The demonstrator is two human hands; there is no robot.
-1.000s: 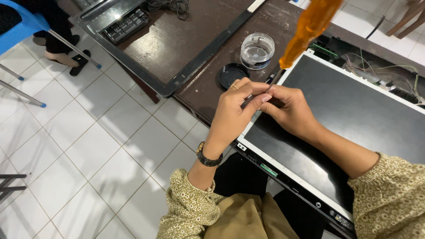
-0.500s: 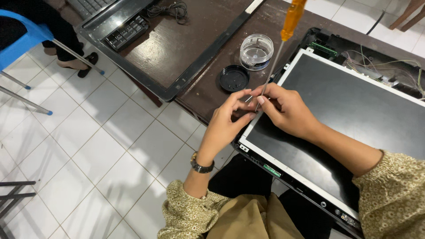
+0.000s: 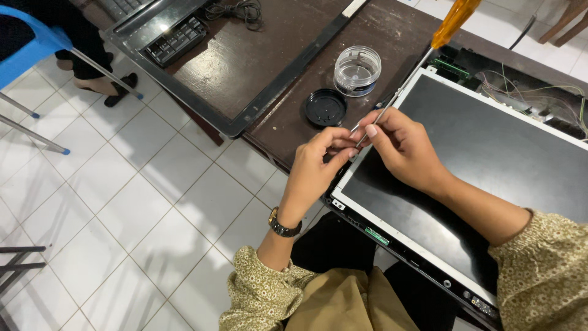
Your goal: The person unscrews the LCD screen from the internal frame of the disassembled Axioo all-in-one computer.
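Note:
A dark display panel [image 3: 490, 159] in a white frame lies on the brown table [image 3: 398, 37]. A screwdriver [image 3: 429, 46] with an orange handle and a thin metal shaft leans over its left edge. My right hand [image 3: 401, 147] pinches the shaft near its tip. My left hand [image 3: 315, 168], with a wristwatch, meets it at the same spot, fingertips closed at the tip; whether a small part sits between them is hidden. A clear round jar [image 3: 357, 70] and its black lid [image 3: 326, 108] sit just beyond my hands.
A black bezel frame [image 3: 269, 92] and a keyboard part [image 3: 174, 40] lie on the table's left. Loose wires and a circuit board [image 3: 527, 92] show behind the panel. A blue chair [image 3: 37, 43] and another person's feet [image 3: 101, 86] are on the white tiled floor.
The screwdriver handle has tilted further away to the upper right, and the view has shifted so both hands sit lower in the frame. My fingers stay together at the tip.

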